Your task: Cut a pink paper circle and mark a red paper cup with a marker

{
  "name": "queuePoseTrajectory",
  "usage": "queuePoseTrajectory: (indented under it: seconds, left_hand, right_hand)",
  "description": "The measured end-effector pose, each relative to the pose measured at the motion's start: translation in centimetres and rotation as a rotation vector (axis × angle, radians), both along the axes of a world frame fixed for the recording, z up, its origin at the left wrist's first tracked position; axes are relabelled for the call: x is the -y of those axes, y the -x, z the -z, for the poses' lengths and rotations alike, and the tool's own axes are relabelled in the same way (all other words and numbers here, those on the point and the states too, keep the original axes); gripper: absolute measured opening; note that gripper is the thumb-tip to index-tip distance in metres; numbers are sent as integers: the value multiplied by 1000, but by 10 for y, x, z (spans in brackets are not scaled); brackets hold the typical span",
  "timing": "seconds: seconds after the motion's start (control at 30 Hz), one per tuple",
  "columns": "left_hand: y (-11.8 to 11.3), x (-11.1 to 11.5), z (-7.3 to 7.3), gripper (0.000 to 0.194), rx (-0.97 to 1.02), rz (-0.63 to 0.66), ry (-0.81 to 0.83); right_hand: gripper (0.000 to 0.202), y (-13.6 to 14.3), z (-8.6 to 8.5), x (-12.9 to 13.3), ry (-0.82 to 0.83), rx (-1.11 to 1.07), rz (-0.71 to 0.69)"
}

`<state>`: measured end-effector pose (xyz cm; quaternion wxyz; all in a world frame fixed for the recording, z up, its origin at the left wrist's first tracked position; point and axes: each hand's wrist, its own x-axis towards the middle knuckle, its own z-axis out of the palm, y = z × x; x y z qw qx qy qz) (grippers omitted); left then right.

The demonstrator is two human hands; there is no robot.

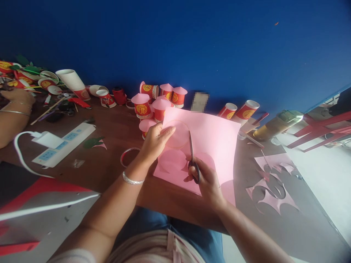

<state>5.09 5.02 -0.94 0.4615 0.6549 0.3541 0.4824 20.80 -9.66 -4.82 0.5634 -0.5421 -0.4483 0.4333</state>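
While the right hand (207, 179) closes around the handles of the scissors (195, 170), their tips point away across the pink paper (215, 135), held over the table (167, 201); how far the blades are parted, I cannot tell. The left hand (155, 143) pinches the paper's left edge, thumb on top beside a drawn circle (177, 134), probably to keep the sheet steady. Scraps (276, 202) lie to the right, seemingly out of the way. Beyond the paper, red cups (142, 109) with pink cone tops cluster near the blue wall (175, 44), perhaps to leave working room.
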Motion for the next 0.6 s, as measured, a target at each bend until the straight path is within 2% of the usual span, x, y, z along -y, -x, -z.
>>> queuePoseTrajectory:
  seconds: [0.23,0.6]
  left_hand:
    - [0,3,-6,52,-59,31,-31]
    - [2,4,-11,52,-100,29,-56]
  right_hand:
    - [39,-3,-5,2,-63,86,-24]
    - [38,-4,-7,2,-56,99,-26]
